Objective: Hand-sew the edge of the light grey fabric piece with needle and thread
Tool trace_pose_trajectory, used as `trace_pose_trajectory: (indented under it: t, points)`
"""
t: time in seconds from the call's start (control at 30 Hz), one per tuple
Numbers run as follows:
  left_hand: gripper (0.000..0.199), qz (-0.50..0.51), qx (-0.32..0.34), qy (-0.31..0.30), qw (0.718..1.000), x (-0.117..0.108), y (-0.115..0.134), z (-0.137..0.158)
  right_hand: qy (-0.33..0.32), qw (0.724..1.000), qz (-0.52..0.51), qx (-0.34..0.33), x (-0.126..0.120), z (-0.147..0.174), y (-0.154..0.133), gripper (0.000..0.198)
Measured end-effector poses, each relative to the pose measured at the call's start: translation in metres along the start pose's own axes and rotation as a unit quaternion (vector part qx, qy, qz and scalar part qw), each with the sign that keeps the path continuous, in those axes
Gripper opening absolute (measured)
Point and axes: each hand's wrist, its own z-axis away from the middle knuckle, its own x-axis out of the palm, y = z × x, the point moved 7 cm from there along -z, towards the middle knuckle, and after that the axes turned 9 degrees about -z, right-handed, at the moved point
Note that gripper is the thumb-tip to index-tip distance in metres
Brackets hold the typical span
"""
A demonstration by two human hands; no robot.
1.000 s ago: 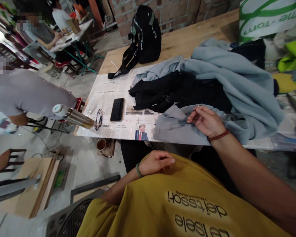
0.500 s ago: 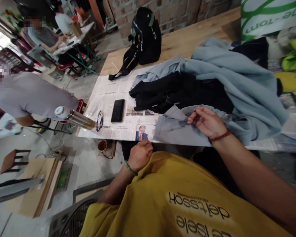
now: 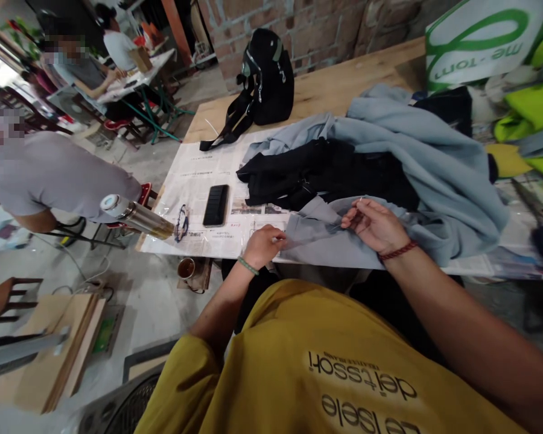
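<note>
Grey-blue cloth [image 3: 326, 244] lies in folds along the front of the table, its left corner at the fingers of my left hand [image 3: 263, 246]. Those fingers are closed on the cloth's edge. My right hand [image 3: 376, 226], with a red cord at the wrist, hovers palm up over the same cloth. Thumb and forefinger pinch a tiny, thin, shiny thing that looks like a needle; its details are too small to make out. Just behind both hands, a black garment [image 3: 326, 172] rests on the grey cloth.
Newspaper under clear plastic covers the table [image 3: 194, 163]. On it are a phone [image 3: 216, 205], a steel flask [image 3: 138, 217], a cord bracelet [image 3: 181, 223] and a black bag [image 3: 271, 78]. A green-and-white bag [image 3: 489, 42] stands far right. A cup [image 3: 187, 269] sits below the edge. People sit at left.
My left hand has moved up and forward from the table edge near my shirt to the left corner of the grey cloth. My right hand keeps its pinch, almost in place.
</note>
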Motion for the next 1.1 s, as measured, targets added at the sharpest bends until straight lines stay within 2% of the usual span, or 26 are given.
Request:
trace_pose_trajectory:
  t: [0.13, 0.2, 0.27, 0.33, 0.4, 0.5, 0.57, 0.63, 0.77, 0.9, 1.1]
  points:
    - [0.011, -0.07, 0.01, -0.08, 0.994, 0.019, 0.013, -0.016, 0.0, 1.0, 0.011, -0.005, 0.001, 0.001, 0.001, 0.004]
    - [0.005, -0.091, 0.013, -0.094, 0.991, 0.026, 0.016, -0.02, 0.003, 1.0, 0.014, -0.003, 0.001, 0.002, 0.001, 0.004]
    - [0.004, -0.071, 0.014, -0.087, 0.994, 0.028, 0.016, -0.021, 0.011, 1.0, 0.01, -0.002, 0.001, 0.003, 0.0, 0.005]
    - [0.005, 0.014, 0.0, -0.084, 0.996, 0.027, 0.013, -0.02, 0.021, 1.0, 0.0, -0.004, 0.004, 0.005, -0.004, 0.004]
    - [0.003, 0.148, -0.047, -0.108, 0.982, 0.026, 0.004, -0.018, 0.029, 0.999, -0.008, -0.013, 0.009, 0.008, -0.013, 0.004]
    - [0.009, 0.338, -0.114, -0.155, 0.921, 0.022, -0.006, -0.015, 0.018, 0.999, -0.008, -0.04, 0.024, 0.011, -0.033, 0.002]
    - [0.015, 0.414, -0.116, -0.163, 0.888, 0.015, -0.008, -0.016, 0.01, 0.998, -0.004, -0.061, 0.034, 0.01, -0.05, 0.002]
    - [0.019, 0.452, -0.107, -0.16, 0.871, 0.01, -0.01, -0.019, 0.012, 0.997, 0.0, -0.082, 0.042, 0.008, -0.066, 0.003]
    - [0.021, 0.467, -0.099, -0.155, 0.865, 0.008, -0.015, -0.023, 0.02, 0.992, 0.016, -0.12, 0.052, 0.002, -0.091, 0.007]
    - [0.02, 0.458, -0.102, -0.149, 0.87, 0.008, -0.018, -0.021, 0.029, 0.987, 0.04, -0.15, 0.054, 0.002, -0.105, 0.012]
    - [0.016, 0.46, -0.108, -0.124, 0.873, -0.01, -0.015, -0.018, 0.057, 0.985, 0.053, -0.152, 0.063, 0.007, -0.12, 0.02]
